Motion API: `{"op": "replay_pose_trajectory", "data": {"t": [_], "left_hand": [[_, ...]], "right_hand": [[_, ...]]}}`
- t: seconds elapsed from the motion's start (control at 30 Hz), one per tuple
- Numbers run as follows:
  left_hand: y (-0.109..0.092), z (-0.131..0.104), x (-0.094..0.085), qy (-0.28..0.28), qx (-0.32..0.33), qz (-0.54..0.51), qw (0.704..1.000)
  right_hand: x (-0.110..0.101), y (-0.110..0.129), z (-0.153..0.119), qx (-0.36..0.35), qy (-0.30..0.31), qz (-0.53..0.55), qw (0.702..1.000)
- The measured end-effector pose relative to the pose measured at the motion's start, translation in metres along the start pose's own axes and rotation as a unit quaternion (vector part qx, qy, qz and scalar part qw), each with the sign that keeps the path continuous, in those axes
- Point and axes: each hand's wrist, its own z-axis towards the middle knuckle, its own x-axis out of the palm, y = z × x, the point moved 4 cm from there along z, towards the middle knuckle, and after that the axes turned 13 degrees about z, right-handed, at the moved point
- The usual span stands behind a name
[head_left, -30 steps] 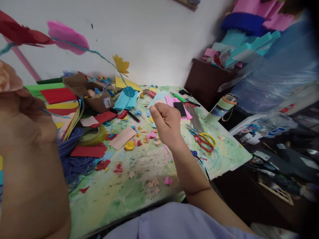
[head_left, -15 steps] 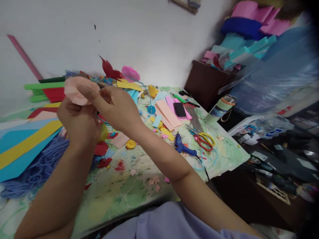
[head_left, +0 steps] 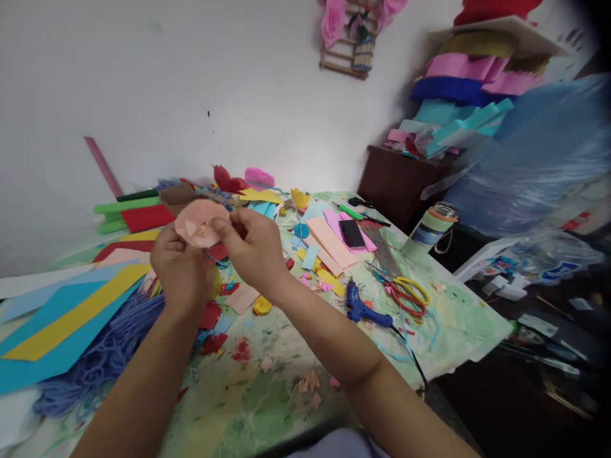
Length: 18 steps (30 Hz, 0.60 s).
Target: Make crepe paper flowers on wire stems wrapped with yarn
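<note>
A peach paper flower (head_left: 198,224) with ruffled petals is held up over the left part of the table. My left hand (head_left: 184,270) is closed around its underside from below. Thumb and fingers of my right hand (head_left: 255,245) pinch the flower's right side near its middle. Just beneath the hands lie red, blue and peach paper scraps, and a small yellow paper flower (head_left: 261,305) rests to their right. Whatever the left fingers grip under the petals is mostly hidden.
A blue glue gun (head_left: 365,305) with its cord and yellow and red scissors (head_left: 408,296) lie at the right. Behind them are a phone (head_left: 352,234), peach paper strips (head_left: 329,245) and a bottle (head_left: 432,229). Blue yarn (head_left: 105,356) and coloured sheets (head_left: 62,324) fill the left.
The camera view has shifted up and left, so the table appears lower. Both hands still hold the peach flower, whose face now shows more fully with the right thumb near its centre.
</note>
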Motion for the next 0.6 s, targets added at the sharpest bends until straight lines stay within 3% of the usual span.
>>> {"op": "replay_pose_trajectory", "data": {"t": [0.13,0.3,0.6], "left_hand": [[0.003,0.006,-0.005,-0.032,-0.043,-0.085,0.995],[0.004,0.013,-0.007,-0.020,-0.061,-0.118,0.991],[0.005,0.021,-0.015,-0.059,-0.054,-0.136,0.987]], "right_hand": [[-0.025,-0.016,-0.028,0.054,0.056,-0.106,0.991],[-0.052,-0.070,-0.067,0.201,0.192,-0.257,0.926],[-0.064,-0.100,-0.106,0.264,0.279,-0.288,0.877]]}}
